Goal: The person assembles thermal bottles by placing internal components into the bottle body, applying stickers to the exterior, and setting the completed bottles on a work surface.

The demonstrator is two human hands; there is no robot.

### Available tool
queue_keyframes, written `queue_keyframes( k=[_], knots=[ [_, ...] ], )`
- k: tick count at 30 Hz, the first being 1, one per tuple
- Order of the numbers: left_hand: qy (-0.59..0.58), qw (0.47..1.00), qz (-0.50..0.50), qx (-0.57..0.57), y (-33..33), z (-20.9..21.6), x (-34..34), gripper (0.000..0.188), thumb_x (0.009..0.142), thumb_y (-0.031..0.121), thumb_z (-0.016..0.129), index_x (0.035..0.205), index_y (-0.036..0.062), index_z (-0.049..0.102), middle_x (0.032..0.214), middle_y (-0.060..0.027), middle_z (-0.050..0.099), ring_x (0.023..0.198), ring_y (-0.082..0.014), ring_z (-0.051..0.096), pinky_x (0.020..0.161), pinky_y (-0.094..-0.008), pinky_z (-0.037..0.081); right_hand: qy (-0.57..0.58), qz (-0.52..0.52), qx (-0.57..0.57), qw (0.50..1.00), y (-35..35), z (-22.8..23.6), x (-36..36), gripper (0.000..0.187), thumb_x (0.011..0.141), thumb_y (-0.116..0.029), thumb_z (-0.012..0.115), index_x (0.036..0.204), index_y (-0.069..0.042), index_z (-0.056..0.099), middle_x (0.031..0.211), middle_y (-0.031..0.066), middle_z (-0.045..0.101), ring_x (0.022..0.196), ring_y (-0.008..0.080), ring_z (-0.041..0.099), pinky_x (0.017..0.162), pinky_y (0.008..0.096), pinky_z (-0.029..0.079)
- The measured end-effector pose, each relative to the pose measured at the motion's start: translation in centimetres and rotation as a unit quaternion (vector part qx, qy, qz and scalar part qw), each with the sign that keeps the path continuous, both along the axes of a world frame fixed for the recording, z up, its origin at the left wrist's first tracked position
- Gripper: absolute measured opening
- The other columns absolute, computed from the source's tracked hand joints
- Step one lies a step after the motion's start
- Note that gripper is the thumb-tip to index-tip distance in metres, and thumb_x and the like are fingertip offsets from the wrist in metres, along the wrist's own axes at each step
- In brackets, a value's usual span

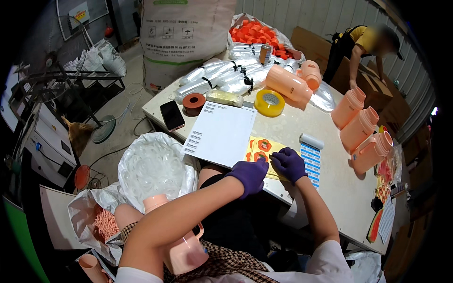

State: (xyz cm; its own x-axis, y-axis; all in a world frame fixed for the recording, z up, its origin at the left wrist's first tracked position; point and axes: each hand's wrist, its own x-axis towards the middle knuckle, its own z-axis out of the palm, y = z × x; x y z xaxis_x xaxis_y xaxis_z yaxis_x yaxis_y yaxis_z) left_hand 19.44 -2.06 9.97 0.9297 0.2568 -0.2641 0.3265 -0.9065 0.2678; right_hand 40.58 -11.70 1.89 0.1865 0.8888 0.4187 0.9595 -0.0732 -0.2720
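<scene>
Both my hands wear purple gloves and work close together at the table's near edge, over yellow sticker sheets (pixel 279 145) printed with red-orange flower shapes. My left hand (pixel 251 177) is closed, its fingertips pinching at the sheet beside one flower. Just to its right, my right hand (pixel 289 165) has its fingers curled down onto the same sheet; whatever may be in its fingertips is hidden. A peach-coloured bottle (pixel 187 253) lies tilted in my lap, partly covered by my left forearm. White paper with printed labels (pixel 222 132) lies left of the stickers, and a blue-and-white label strip (pixel 310 164) lies right.
Yellow tape (pixel 269 103), a phone (pixel 172 116) and a brown tape roll (pixel 193 104) lie farther back. Peach bottles (pixel 359 128) stand right; two more lie behind the tape. A bag of clear plastic parts (pixel 153 162) stands left. Beyond the table, a person (pixel 361 49) bends over cartons.
</scene>
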Motion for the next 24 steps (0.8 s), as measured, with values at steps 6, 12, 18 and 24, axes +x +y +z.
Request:
queue_keyframes(
  k=[6, 12, 18, 24],
  knots=[
    [0.069, 0.998, 0.009, 0.009, -0.1, -3.0, 2.2, 0.062, 0.086, 0.013, 0.055, 0.146, 0.0030, 0.042, 0.153, -0.0149, 0.042, 0.106, -0.0339, 0.068, 0.089, -0.0456, 0.054, -0.021, 0.021, 0.027, 0.999, 0.3, -0.5, 0.0, 0.021, 0.089, -0.030, 0.067, 0.105, -0.018, 0.074, 0.092, 0.0056, 0.064, 0.081, 0.0247, 0.064, 0.065, 0.0380, 0.055],
    [0.104, 0.993, 0.047, 0.013, -0.6, -2.6, 2.7, 0.066, 0.082, 0.010, 0.058, 0.146, 0.0032, 0.042, 0.154, -0.0141, 0.041, 0.107, -0.0350, 0.067, 0.086, -0.0458, 0.055, -0.016, -0.007, -0.195, 0.981, 2.4, 2.5, -0.8, 0.033, 0.096, -0.035, 0.055, 0.126, -0.024, 0.065, 0.103, 0.0138, 0.060, 0.093, 0.0310, 0.064, 0.078, 0.0414, 0.053],
    [-0.011, 0.998, 0.062, -0.030, -0.7, -3.6, 2.2, 0.056, 0.080, 0.017, 0.065, 0.133, 0.0028, 0.051, 0.115, -0.0197, 0.067, 0.095, -0.0372, 0.070, 0.081, -0.0456, 0.056, 0.535, -0.089, 0.089, 0.835, 4.7, 2.7, 7.0, 0.043, 0.095, -0.009, 0.045, 0.135, -0.007, 0.060, 0.117, 0.0010, 0.066, 0.077, 0.0089, 0.053, 0.071, 0.0243, 0.047],
    [-0.331, 0.889, 0.251, -0.196, 0.2, 4.7, -14.8, 0.035, 0.087, 0.025, 0.061, 0.116, 0.0041, 0.063, 0.110, -0.0196, 0.068, 0.095, -0.0385, 0.067, 0.083, -0.0475, 0.053, 0.121, 0.097, 0.169, 0.973, -3.6, 7.5, -11.3, 0.037, 0.096, 0.001, 0.047, 0.131, 0.005, 0.059, 0.122, 0.0174, 0.066, 0.113, 0.0276, 0.063, 0.097, 0.0354, 0.047]
  ],
)
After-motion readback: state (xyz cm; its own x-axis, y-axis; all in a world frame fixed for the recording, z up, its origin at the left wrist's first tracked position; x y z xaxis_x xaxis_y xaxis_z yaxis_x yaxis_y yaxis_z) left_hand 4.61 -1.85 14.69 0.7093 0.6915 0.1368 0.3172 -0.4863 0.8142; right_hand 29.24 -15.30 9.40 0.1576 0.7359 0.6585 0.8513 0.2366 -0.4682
